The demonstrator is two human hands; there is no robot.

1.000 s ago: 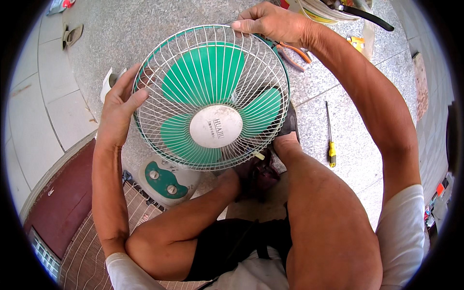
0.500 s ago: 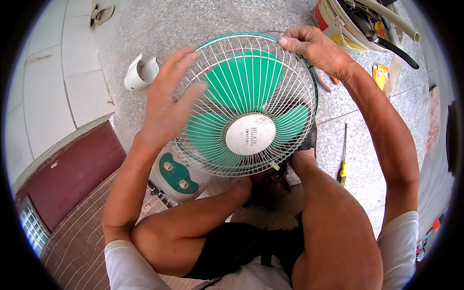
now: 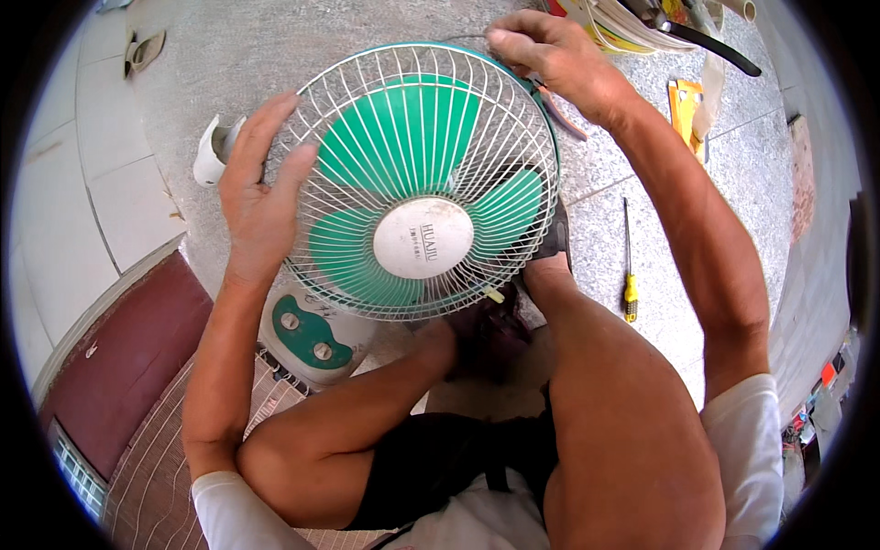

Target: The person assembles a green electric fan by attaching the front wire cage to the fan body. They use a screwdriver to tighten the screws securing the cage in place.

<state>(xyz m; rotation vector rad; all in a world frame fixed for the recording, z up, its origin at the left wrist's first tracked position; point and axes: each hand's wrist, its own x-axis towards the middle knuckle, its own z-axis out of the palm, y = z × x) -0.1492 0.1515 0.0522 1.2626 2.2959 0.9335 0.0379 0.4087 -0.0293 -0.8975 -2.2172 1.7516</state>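
Note:
A round fan head stands tilted between my legs, with green blades behind a white wire guard and a pale round hub badge. At the guard's left edge is my left hand, its fingers stretched and the thumb spread away from them over the front wires. My right hand has its thumb and fingers bent together at the upper right rim; the fingertips behind are partly hidden. A yellowish clip sits at the bottom of the rim. The fan's base, with two knobs on a green panel, lies below left.
On the right lies a screwdriver with a yellow handle. Pliers show partly behind the guard, near a yellow packet. A bucket of tools stands at the far right. A white curved piece lies left, beyond my hand.
The whole scene has shifted left and slightly up in view. My left hand, blurred before, is now sharper at the guard's left edge. The right hand stays by the upper right rim.

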